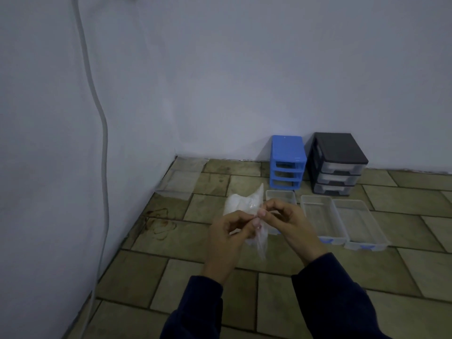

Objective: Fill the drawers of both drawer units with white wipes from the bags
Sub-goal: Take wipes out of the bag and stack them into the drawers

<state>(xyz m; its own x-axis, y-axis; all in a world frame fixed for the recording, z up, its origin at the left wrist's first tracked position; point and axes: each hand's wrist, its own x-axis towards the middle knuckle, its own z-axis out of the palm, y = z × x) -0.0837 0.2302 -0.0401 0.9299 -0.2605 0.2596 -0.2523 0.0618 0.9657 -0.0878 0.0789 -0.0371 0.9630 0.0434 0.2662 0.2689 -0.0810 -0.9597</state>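
Against the left wall, a grey cable runs down to the tiled floor. Flat clear bags lie in the corner. Above the floor, the left hand and right hand each pinch the edge of one clear bag with curled fingers; white wipes show inside it. Three clear drawers lie side by side on the floor to the right. Behind them, a blue drawer unit stands empty-slotted beside a black drawer unit, both against the back wall.
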